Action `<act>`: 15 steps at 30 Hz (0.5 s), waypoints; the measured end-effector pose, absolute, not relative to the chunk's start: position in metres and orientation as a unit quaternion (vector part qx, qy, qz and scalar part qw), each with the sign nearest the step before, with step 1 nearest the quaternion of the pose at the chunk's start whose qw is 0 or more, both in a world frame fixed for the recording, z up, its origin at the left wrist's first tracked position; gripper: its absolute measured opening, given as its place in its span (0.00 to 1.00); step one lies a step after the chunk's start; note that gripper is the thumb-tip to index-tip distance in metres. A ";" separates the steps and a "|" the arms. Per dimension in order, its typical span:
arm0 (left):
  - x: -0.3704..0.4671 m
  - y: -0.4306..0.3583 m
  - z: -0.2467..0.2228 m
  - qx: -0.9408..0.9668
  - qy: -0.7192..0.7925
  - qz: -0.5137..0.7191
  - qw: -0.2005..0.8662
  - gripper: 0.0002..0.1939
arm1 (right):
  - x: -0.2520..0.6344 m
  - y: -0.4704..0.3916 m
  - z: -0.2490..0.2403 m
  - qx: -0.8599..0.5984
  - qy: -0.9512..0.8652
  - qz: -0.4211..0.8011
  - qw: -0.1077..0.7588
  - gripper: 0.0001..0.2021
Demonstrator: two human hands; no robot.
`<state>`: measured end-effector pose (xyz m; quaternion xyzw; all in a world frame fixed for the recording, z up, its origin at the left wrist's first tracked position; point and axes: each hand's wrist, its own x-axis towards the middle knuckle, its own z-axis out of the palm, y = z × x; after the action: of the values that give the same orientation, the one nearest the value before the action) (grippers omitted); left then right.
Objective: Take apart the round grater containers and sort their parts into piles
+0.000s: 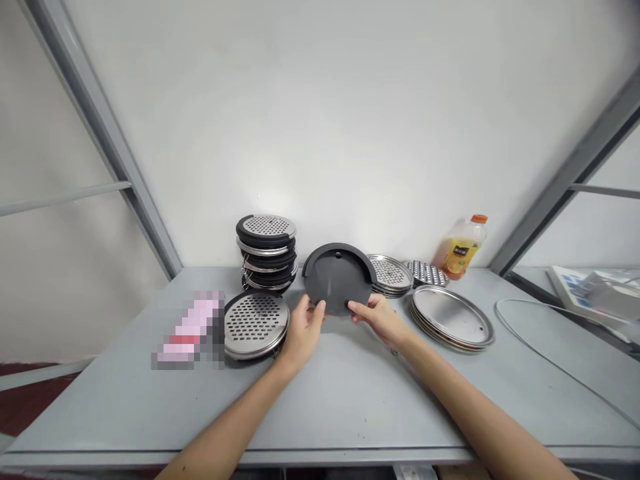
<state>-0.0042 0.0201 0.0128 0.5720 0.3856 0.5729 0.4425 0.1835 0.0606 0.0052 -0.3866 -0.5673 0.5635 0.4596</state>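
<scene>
I hold a dark round disc (330,283) with a thick black half-ring along its upper edge and a small hole near the top. It is tilted up off the table, facing me. My left hand (304,327) pinches its lower left edge, thumb in front. My right hand (379,319) grips the lower right edge the same way. Just left of my left hand lies a round metal grater (253,323) with oval slots, on top of at least one other disc. Behind the held disc, several perforated metal discs (393,273) are partly hidden.
A tall stack of black-rimmed graters (267,257) stands by the wall. Several metal plates (450,313) are piled at right, near a coarse grater (427,273) and an orange-capped bottle (466,248). A pixelated pink item (193,327) lies left; a white cable (545,370) crosses the grey table (345,400).
</scene>
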 end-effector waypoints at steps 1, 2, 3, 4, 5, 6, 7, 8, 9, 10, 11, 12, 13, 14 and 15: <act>-0.006 0.021 0.014 0.564 0.386 0.578 0.446 0.15 | 0.184 0.060 0.005 -0.382 -0.585 0.563 0.442 0.16; -0.007 0.022 0.015 0.553 0.381 0.585 0.454 0.14 | 0.184 0.060 0.005 -0.376 -0.599 0.561 0.430 0.15; -0.008 0.022 0.017 0.541 0.374 0.592 0.466 0.14 | 0.186 0.060 0.006 -0.367 -0.608 0.558 0.429 0.15; -0.009 0.022 0.019 0.526 0.367 0.600 0.478 0.14 | 0.188 0.060 0.008 -0.354 -0.608 0.558 0.440 0.16; -0.010 0.021 0.020 0.510 0.362 0.608 0.489 0.14 | 0.190 0.061 0.011 -0.340 -0.599 0.560 0.460 0.19; -0.010 0.021 0.022 0.497 0.360 0.612 0.499 0.14 | 0.192 0.062 0.015 -0.328 -0.581 0.565 0.485 0.22; -0.010 0.020 0.023 0.487 0.360 0.613 0.508 0.14 | 0.195 0.064 0.019 -0.321 -0.560 0.572 0.505 0.24; -0.009 0.019 0.023 0.481 0.360 0.609 0.517 0.14 | 0.199 0.065 0.023 -0.324 -0.541 0.579 0.517 0.26; -0.009 0.019 0.023 0.479 0.360 0.603 0.526 0.14 | 0.203 0.066 0.027 -0.334 -0.526 0.583 0.521 0.26; -0.008 0.018 0.023 0.480 0.359 0.597 0.533 0.14 | 0.207 0.067 0.030 -0.349 -0.517 0.581 0.522 0.26; -0.007 0.018 0.022 0.483 0.357 0.591 0.539 0.14 | 0.211 0.067 0.033 -0.362 -0.515 0.579 0.518 0.26; -0.007 0.017 0.021 0.487 0.355 0.586 0.542 0.15 | 0.215 0.067 0.035 -0.371 -0.518 0.577 0.510 0.26; -0.007 0.017 0.021 0.494 0.354 0.581 0.541 0.16 | 0.219 0.067 0.036 -0.377 -0.526 0.577 0.498 0.26; -0.007 0.017 0.021 0.504 0.359 0.581 0.529 0.17 | 0.222 0.067 0.037 -0.380 -0.536 0.576 0.486 0.26; -0.007 0.017 0.021 0.514 0.365 0.582 0.513 0.18 | 0.225 0.066 0.038 -0.381 -0.544 0.577 0.475 0.27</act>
<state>-0.0070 0.0167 0.0212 0.5143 0.3654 0.5818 0.5133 0.2251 0.0665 0.0382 -0.3814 -0.5442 0.5770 0.4748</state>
